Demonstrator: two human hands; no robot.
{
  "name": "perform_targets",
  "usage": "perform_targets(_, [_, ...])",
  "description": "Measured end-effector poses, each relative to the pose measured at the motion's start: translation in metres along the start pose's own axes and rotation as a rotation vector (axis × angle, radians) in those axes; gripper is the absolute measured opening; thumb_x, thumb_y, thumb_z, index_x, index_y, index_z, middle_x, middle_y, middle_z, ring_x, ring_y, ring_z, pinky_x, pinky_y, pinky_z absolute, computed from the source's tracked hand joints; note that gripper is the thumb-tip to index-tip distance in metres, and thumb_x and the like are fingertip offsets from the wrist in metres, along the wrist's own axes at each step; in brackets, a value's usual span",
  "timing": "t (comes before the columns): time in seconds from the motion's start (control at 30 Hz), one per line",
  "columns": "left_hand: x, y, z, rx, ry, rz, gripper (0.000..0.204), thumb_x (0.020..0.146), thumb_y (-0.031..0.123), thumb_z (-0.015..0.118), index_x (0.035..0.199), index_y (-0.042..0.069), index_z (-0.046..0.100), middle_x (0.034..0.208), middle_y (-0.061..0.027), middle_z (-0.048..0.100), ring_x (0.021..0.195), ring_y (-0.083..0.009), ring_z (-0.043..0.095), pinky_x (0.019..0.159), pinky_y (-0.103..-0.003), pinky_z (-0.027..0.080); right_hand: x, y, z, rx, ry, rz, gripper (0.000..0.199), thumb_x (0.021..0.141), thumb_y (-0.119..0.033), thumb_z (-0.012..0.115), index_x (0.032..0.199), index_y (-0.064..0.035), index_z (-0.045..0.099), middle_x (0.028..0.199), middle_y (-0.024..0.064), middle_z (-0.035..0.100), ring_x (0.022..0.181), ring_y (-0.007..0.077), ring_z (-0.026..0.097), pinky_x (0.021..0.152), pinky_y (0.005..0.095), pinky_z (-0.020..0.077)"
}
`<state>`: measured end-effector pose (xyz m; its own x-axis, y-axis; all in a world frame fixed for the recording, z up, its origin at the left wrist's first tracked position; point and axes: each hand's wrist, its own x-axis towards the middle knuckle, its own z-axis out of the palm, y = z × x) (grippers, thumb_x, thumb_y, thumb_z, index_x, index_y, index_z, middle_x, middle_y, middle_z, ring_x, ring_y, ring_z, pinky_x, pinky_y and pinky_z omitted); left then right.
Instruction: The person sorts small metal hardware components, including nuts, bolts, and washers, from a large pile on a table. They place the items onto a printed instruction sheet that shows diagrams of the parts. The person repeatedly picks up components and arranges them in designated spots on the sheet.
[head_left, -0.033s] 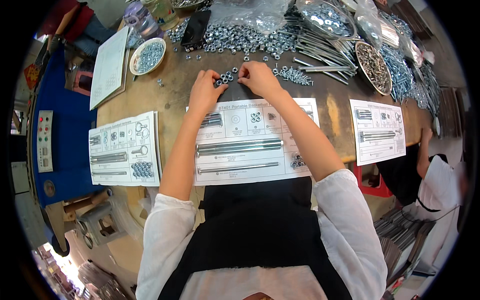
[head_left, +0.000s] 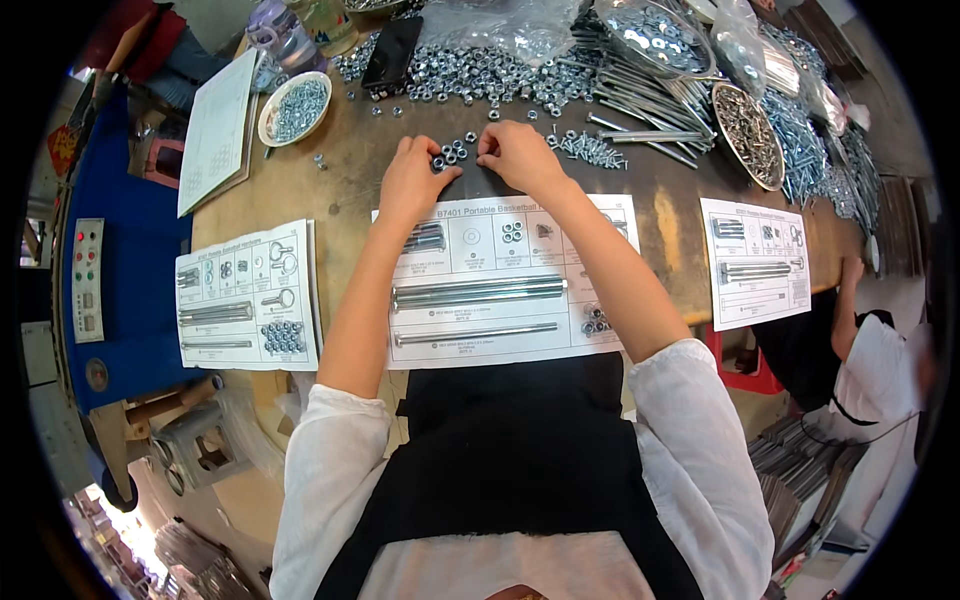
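Observation:
A small group of metal nuts (head_left: 455,152) lies on the dark tabletop between my two hands. My left hand (head_left: 412,182) rests at the left side of the group, its thumb and forefinger apart around the nearest nuts. On the other side, my right hand (head_left: 520,158) has its thumb and fingertips drawn together; whatever is between them is hidden. Under my forearms lies a white printed sheet (head_left: 480,350) with pictures of bolts, nuts and washers. A pile of small screws (head_left: 592,150) sits just right of my right hand.
Beyond my hands spreads a heap of loose nuts (head_left: 480,80), with a black phone (head_left: 392,55) beside it. Long bolts (head_left: 655,100) and a bowl of screws (head_left: 748,135) lie right. Another bowl (head_left: 297,110) and printed sheets (head_left: 245,300) stand left. A co-worker (head_left: 880,365) is at the right.

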<state>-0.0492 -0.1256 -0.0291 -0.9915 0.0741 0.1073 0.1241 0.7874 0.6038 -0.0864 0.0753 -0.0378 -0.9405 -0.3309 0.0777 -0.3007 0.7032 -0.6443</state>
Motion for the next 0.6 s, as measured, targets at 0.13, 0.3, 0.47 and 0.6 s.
perform_targets(0.13, [0.004,-0.008,0.006,0.040,-0.027,0.032,0.027,0.083,0.024,0.078,0.097,0.005,0.065,0.100,-0.0116,0.061,0.091,-0.0318,0.064,0.080,-0.043,0.051,-0.005,-0.025,0.000,-0.090,0.091,-0.111,0.024,0.077,-0.015,0.078,0.097,-0.0125,0.065,0.098,0.0058,0.067,0.095,0.0294,0.067,0.079,0.0424,0.0543])
perform_targets(0.3, [0.010,-0.003,0.003,-0.013,-0.009,0.017,0.025,0.084,0.024,0.077,0.098,0.006,0.067,0.098,-0.0084,0.064,0.087,-0.0267,0.066,0.079,-0.039,0.052,0.005,-0.024,0.012,-0.057,0.071,-0.149,0.024,0.078,-0.014,0.076,0.099,-0.0127,0.065,0.101,0.0053,0.066,0.099,0.0284,0.067,0.082,0.0418,0.0542])
perform_targets(0.47, [0.014,0.004,0.005,0.150,-0.025,0.045,0.027,0.085,0.030,0.076,0.097,0.007,0.067,0.101,-0.0095,0.064,0.093,-0.0295,0.067,0.080,-0.041,0.052,0.009,-0.020,0.001,0.036,0.064,-0.040,0.028,0.079,-0.006,0.069,0.106,-0.0139,0.068,0.109,0.0071,0.065,0.104,0.0285,0.066,0.085,0.0403,0.0540])
perform_targets(0.6, [0.018,0.013,0.009,0.271,0.001,0.030,0.027,0.086,0.032,0.073,0.094,0.008,0.067,0.099,-0.0091,0.066,0.091,-0.0292,0.068,0.079,-0.041,0.053,0.016,-0.006,0.000,-0.034,0.163,-0.119,0.029,0.081,-0.003,0.067,0.108,-0.0152,0.069,0.112,0.0061,0.066,0.106,0.0276,0.065,0.086,0.0405,0.0539])
